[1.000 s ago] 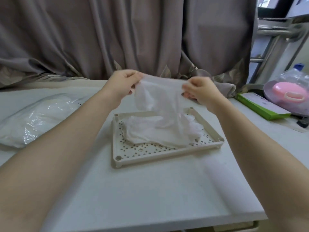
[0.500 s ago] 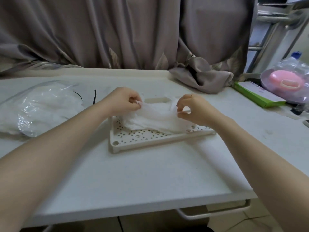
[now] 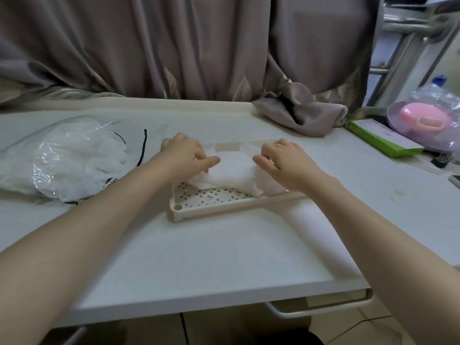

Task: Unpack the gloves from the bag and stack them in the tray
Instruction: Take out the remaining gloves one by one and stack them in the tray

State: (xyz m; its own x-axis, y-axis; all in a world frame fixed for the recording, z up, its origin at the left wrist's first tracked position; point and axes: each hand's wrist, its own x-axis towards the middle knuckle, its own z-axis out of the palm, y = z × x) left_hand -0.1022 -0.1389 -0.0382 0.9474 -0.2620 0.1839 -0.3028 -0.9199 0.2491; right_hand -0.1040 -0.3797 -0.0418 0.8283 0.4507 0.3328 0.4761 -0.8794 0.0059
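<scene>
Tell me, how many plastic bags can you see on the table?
2: the bag of gloves lies at the left, and a clear bag wraps a pink thing at the far right. Others may sit out of view.

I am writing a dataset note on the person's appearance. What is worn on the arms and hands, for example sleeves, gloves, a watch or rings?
Both forearms are bare, with no sleeves in view, and no watch or bracelet shows. The left hand wears no glove and no ring. The right hand is also ungloved; a small glint on one finger may be a ring, but it is too small to tell.
</scene>
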